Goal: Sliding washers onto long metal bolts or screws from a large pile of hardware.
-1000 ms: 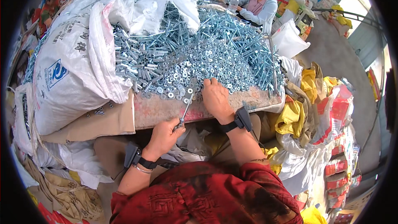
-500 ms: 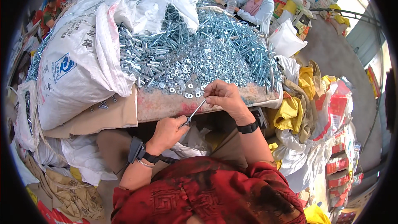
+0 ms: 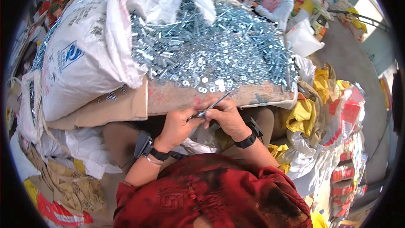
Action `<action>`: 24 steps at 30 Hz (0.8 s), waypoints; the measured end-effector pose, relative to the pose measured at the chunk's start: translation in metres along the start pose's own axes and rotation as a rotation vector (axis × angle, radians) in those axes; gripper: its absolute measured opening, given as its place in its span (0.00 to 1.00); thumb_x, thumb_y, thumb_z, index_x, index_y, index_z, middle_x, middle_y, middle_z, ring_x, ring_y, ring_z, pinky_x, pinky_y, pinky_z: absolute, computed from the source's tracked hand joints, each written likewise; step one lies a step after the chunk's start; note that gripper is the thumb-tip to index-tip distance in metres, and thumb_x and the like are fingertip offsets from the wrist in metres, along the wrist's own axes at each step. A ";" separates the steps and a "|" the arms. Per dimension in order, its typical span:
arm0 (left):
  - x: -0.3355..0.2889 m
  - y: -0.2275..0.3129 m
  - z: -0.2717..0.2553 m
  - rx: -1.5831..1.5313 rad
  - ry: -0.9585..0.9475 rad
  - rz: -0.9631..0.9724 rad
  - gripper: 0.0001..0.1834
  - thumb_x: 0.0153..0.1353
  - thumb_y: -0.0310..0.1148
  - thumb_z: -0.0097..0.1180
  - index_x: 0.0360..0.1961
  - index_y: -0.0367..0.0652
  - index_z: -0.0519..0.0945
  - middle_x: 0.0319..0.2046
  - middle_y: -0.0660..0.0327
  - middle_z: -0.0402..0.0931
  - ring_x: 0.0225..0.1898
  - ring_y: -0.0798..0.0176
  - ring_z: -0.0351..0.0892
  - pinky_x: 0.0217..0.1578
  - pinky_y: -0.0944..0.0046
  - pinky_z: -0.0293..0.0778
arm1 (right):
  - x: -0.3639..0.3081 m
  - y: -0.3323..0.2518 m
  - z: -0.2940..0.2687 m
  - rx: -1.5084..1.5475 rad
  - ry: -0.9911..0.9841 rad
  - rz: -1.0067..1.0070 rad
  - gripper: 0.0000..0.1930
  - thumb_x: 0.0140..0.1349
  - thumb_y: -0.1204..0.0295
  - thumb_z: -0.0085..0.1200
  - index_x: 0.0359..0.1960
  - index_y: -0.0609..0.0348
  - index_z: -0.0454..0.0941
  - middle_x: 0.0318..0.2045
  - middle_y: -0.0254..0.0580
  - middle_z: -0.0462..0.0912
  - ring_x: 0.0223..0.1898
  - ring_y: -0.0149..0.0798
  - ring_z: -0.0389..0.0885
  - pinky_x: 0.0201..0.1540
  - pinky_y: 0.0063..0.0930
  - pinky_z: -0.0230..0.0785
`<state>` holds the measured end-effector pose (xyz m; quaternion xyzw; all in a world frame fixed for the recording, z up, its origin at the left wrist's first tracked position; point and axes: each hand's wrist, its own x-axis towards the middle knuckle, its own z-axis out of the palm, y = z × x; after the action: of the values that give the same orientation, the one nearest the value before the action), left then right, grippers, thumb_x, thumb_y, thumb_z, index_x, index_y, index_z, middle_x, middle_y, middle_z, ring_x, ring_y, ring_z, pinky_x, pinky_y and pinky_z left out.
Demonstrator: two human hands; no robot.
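A long thin metal bolt slants up and to the right between my hands, just off the near edge of the table. My left hand is closed, thumb and forefinger pinching the bolt's lower end, where a small metal piece shows, too small to name. Against that same end press the fingers of my right hand, also closed. Part of the right fingers is blurred by motion. Beyond the hands, loose washers lie along the front of a large heap of shiny metal tubes and bolts.
A full white woven sack leans on the table's left side, above a cardboard sheet. Across the heap sits another person. Yellow cloth and plastic sacks pile up at the right.
My right hand has come down and left from the bolt's upper end to meet my left hand at the lower end. The left hand has risen slightly; the view has shifted.
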<state>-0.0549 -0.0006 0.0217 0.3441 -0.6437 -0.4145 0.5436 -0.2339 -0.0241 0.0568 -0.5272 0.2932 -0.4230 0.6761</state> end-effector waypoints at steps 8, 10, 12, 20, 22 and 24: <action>0.001 -0.008 0.007 0.288 0.094 0.169 0.06 0.59 0.28 0.63 0.32 0.37 0.78 0.22 0.50 0.75 0.26 0.48 0.78 0.27 0.56 0.71 | 0.035 0.022 0.021 -0.239 -0.094 -0.234 0.34 0.69 0.44 0.44 0.57 0.67 0.76 0.56 0.50 0.78 0.59 0.41 0.73 0.61 0.37 0.65; 0.004 0.000 -0.008 0.270 0.191 0.032 0.07 0.60 0.29 0.62 0.31 0.36 0.78 0.20 0.51 0.72 0.24 0.54 0.74 0.26 0.58 0.69 | 0.025 0.022 0.027 -0.358 -0.042 -0.326 0.34 0.70 0.44 0.43 0.57 0.68 0.76 0.58 0.51 0.76 0.62 0.43 0.71 0.64 0.38 0.62; 0.008 -0.017 -0.035 0.305 0.363 -0.079 0.10 0.62 0.30 0.62 0.28 0.35 0.76 0.18 0.54 0.67 0.22 0.63 0.64 0.24 0.60 0.66 | 0.016 0.016 0.022 -0.541 -0.129 -0.477 0.30 0.73 0.50 0.42 0.56 0.70 0.76 0.60 0.51 0.75 0.62 0.47 0.71 0.65 0.38 0.61; -0.001 -0.009 -0.016 0.318 0.107 0.041 0.09 0.58 0.28 0.66 0.31 0.36 0.78 0.20 0.53 0.69 0.23 0.61 0.66 0.24 0.62 0.67 | 0.011 0.003 0.016 -0.324 0.224 -0.170 0.28 0.73 0.52 0.44 0.52 0.72 0.75 0.44 0.50 0.84 0.49 0.38 0.81 0.55 0.34 0.71; -0.002 -0.016 -0.014 0.335 0.079 0.039 0.08 0.58 0.27 0.66 0.32 0.36 0.78 0.20 0.58 0.68 0.24 0.70 0.61 0.25 0.64 0.66 | 0.005 0.007 -0.012 -0.428 0.366 -0.038 0.25 0.73 0.54 0.45 0.48 0.71 0.77 0.39 0.49 0.85 0.39 0.36 0.83 0.45 0.28 0.74; -0.002 -0.019 -0.007 0.354 0.038 0.038 0.08 0.57 0.27 0.66 0.33 0.36 0.78 0.20 0.56 0.70 0.23 0.67 0.65 0.25 0.64 0.67 | 0.006 0.008 -0.007 -0.439 0.403 -0.157 0.24 0.74 0.55 0.45 0.46 0.70 0.78 0.34 0.46 0.84 0.37 0.35 0.83 0.44 0.27 0.73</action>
<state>-0.0475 -0.0082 0.0046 0.4301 -0.7026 -0.2776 0.4943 -0.2345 -0.0314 0.0472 -0.5871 0.4642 -0.4966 0.4396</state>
